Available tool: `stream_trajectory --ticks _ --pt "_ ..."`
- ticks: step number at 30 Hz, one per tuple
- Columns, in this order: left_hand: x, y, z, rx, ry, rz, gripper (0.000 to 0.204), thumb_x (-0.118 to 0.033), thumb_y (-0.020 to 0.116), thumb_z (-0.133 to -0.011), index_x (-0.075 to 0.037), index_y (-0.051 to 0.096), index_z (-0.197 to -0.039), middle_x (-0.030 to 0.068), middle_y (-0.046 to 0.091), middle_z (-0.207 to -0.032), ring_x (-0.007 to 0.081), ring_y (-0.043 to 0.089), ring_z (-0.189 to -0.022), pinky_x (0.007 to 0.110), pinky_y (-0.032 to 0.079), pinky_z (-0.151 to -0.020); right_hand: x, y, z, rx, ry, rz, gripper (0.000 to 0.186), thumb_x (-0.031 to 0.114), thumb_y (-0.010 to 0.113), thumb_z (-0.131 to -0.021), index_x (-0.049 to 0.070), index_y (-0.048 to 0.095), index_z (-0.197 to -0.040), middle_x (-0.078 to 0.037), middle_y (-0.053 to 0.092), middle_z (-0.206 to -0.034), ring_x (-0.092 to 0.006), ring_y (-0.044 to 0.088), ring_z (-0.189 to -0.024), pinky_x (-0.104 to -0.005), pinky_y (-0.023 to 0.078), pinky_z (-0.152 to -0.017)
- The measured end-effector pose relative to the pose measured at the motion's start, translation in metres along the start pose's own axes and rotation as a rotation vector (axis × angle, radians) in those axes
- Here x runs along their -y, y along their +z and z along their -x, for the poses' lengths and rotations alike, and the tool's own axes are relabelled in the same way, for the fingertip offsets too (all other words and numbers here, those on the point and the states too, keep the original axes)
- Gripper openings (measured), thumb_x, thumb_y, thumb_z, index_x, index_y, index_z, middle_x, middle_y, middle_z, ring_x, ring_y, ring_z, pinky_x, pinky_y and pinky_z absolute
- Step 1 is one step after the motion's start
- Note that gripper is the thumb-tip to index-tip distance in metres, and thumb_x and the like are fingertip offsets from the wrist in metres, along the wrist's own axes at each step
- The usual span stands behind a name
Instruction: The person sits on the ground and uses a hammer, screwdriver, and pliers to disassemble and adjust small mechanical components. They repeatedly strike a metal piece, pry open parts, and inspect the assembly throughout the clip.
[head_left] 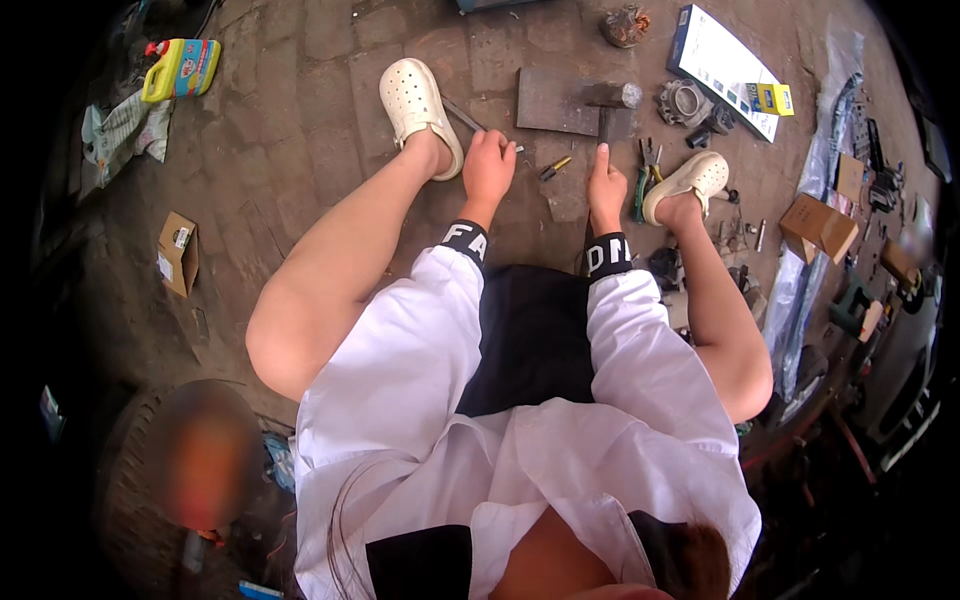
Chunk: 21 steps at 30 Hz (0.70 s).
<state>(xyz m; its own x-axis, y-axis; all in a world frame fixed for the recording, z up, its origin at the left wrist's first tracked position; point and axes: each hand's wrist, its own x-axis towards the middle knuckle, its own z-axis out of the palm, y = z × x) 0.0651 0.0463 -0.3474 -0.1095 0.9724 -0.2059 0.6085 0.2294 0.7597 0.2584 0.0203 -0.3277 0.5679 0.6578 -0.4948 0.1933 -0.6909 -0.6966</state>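
My right hand point(606, 190) is closed round the handle of a hammer, thumb laid along the top. The hammer head point(612, 95) is over the right end of a flat dark metal plate point(545, 98) on the brick floor. In my left hand point(488, 170), its fingers curled, is a thin metal rod point(460, 115). One end slants up toward my left shoe; a short tip shows on the other side of the fingers. Between my hands lies a small black-and-yellow piece point(556, 168). Pliers with green handles point(650, 178) lie right of my right hand.
My cream clogs point(412, 100) flank the work. Beyond the plate stand a bag of small parts point(626, 25), a white flat box point(725, 70) and a round metal part point(682, 102). Cardboard boxes point(820, 227) and tools crowd the right. A yellow jug point(182, 70) stands far left.
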Motion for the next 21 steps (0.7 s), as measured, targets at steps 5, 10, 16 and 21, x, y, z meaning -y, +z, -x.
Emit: stream_trajectory --ticks 5,10,16,21 --pt "-0.010 0.059 0.040 0.248 -0.036 -0.097 0.027 -0.020 0.076 -0.073 -0.006 0.058 -0.088 0.0117 0.057 -0.096 0.0315 0.059 -0.092 0.040 0.049 -0.076 -0.015 -0.017 0.004 -0.055 -0.034 0.182 0.067 0.052 0.054 -0.090 -0.007 0.053 -0.060 -0.014 0.051 -0.052 -0.0213 0.051 -0.053 -0.0395 0.042 -0.057" --pt "-0.004 0.084 0.033 0.272 0.041 -0.295 0.031 -0.020 0.077 -0.070 -0.006 0.060 -0.093 0.0110 0.058 -0.099 0.0301 0.058 -0.099 0.042 0.050 -0.081 -0.029 -0.019 0.003 0.071 0.022 0.122 0.065 0.052 0.054 -0.090 -0.007 0.054 -0.061 -0.016 0.052 -0.053 -0.0249 0.056 -0.055 -0.0399 0.043 -0.058" --pt "-0.012 0.061 0.034 0.270 -0.042 -0.190 0.025 -0.018 0.075 -0.071 -0.005 0.065 -0.089 0.0116 0.060 -0.094 0.0314 0.059 -0.096 0.041 0.049 -0.081 -0.018 -0.042 0.000 0.168 0.097 0.117 0.065 0.053 0.054 -0.090 -0.007 0.057 -0.064 -0.016 0.052 -0.054 -0.0264 0.058 -0.057 -0.0403 0.044 -0.059" --pt "-0.028 0.043 0.014 -0.141 -0.045 0.038 0.027 -0.014 0.076 -0.071 -0.004 0.065 -0.093 0.0129 0.060 -0.090 0.0334 0.058 -0.089 0.043 0.047 -0.077 -0.030 -0.033 -0.009 0.060 0.006 0.219 0.067 0.055 0.050 -0.091 -0.007 0.061 -0.069 -0.023 0.056 -0.061 -0.0359 0.058 -0.062 -0.0442 0.044 -0.064"
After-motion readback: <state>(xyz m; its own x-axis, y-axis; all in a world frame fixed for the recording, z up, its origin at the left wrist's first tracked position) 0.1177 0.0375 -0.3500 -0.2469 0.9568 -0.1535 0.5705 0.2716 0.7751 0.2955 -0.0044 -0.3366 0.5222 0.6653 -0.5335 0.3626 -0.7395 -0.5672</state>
